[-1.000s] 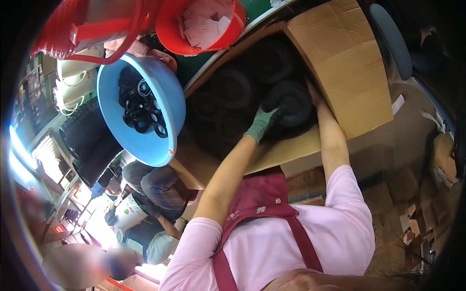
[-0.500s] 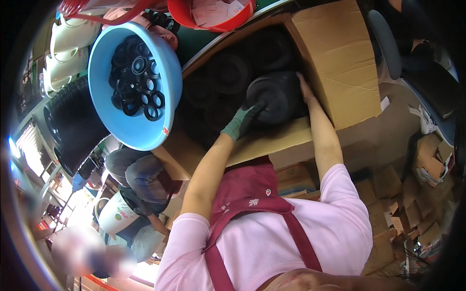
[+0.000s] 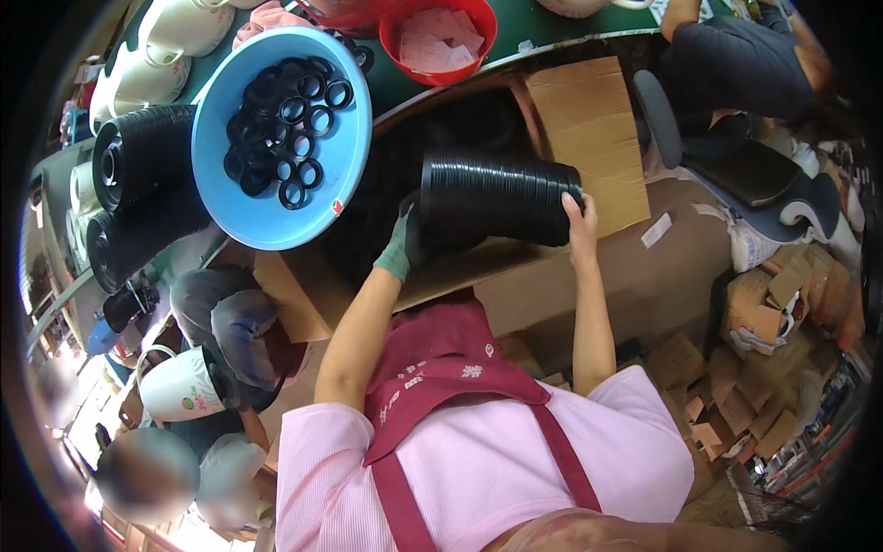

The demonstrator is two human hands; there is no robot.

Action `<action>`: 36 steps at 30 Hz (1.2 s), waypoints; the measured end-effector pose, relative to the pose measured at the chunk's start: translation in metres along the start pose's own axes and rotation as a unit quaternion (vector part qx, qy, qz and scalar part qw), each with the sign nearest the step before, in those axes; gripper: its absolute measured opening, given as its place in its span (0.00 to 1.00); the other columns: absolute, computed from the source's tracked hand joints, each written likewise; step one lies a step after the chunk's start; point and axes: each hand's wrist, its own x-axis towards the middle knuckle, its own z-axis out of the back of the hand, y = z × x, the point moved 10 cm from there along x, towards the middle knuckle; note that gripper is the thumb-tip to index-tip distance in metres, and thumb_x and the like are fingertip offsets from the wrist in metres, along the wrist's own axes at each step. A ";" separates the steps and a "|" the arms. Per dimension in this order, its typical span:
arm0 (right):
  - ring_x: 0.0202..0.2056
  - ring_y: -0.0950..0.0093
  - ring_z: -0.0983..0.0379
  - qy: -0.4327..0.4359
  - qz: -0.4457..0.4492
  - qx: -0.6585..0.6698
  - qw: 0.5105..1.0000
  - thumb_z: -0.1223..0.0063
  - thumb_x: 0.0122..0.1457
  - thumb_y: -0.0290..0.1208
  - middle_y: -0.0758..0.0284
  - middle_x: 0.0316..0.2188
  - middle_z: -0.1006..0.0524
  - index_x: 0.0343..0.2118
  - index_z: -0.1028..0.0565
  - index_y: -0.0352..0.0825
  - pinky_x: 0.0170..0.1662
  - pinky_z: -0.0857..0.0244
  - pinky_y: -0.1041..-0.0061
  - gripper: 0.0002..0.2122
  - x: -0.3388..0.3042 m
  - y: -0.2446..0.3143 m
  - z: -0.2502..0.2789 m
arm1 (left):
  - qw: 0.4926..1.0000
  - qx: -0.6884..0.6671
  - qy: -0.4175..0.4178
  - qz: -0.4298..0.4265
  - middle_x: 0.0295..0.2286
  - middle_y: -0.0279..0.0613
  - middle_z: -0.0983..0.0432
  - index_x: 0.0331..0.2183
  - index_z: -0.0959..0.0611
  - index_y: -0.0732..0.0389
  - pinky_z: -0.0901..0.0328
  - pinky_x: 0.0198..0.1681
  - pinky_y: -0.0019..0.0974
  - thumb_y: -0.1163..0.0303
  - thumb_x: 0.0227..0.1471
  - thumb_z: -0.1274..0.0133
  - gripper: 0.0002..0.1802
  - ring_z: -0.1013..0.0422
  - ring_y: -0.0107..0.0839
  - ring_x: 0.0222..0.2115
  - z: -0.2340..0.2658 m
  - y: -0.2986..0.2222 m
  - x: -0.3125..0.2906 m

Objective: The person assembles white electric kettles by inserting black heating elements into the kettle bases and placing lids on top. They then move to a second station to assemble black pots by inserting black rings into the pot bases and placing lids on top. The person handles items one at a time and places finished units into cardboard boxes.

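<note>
A long stack of nested black round plastic pieces (image 3: 497,198) lies sideways between my two hands, above the open cardboard box (image 3: 589,129). My left hand (image 3: 401,243), in a green glove with dark fingers, closes on the stack's left end; its fingertips are partly lost against the black. Bare, my right hand (image 3: 580,230) grips the right end, with fingers on the rim. The box's dark inside hides most of its contents. To the left of the stack stands a light blue basin (image 3: 357,138) holding many black rings (image 3: 292,110).
Two more black stacks (image 3: 152,156) lean left of the basin. On the green table (image 3: 543,28) stand a red bowl (image 3: 487,46) of paper slips and white watering cans (image 3: 184,28). An office chair (image 3: 736,170) and cardboard scraps (image 3: 754,313) are at right. One person sits at lower left, another at upper right.
The black stack has come up out of the box and turned onto its side. My left hand has moved from its round face to its left end. The view has shifted too.
</note>
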 end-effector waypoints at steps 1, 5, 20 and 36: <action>0.42 0.75 0.34 -0.013 0.034 -0.057 0.998 0.39 0.57 0.49 0.65 0.38 0.28 0.40 0.26 0.29 0.49 0.38 0.74 0.23 -0.012 0.041 0.008 | 0.991 0.112 0.046 -0.060 0.51 0.41 0.27 0.53 0.24 0.53 0.36 0.58 0.44 0.65 0.55 0.42 0.23 0.32 0.39 0.53 -0.011 -0.025 0.008; 0.40 0.66 0.34 -0.155 0.178 -0.278 0.931 0.36 0.52 0.49 0.63 0.37 0.33 0.38 0.28 0.30 0.46 0.37 0.68 0.24 -0.053 0.178 0.021 | 0.955 0.205 0.160 -0.140 0.51 0.45 0.27 0.52 0.23 0.58 0.38 0.60 0.44 0.67 0.52 0.40 0.24 0.31 0.42 0.52 -0.057 -0.064 0.076; 0.57 0.59 0.39 0.008 0.478 -0.469 0.743 0.33 0.47 0.38 0.62 0.55 0.35 0.49 0.29 0.41 0.60 0.44 0.59 0.25 -0.067 0.176 -0.174 | 0.987 0.075 0.043 -0.138 0.59 0.43 0.35 0.60 0.32 0.57 0.42 0.62 0.38 0.67 0.65 0.62 0.24 0.36 0.33 0.57 -0.051 0.005 0.091; 0.40 0.51 0.22 -0.077 0.213 -0.271 0.935 0.52 0.59 0.35 0.50 0.37 0.19 0.55 0.29 0.37 0.43 0.31 0.55 0.21 0.024 0.164 -0.085 | 0.909 -0.279 -0.121 0.284 0.37 0.34 0.25 0.51 0.24 0.52 0.30 0.34 0.32 0.54 0.60 0.46 0.21 0.28 0.28 0.32 0.009 0.020 -0.122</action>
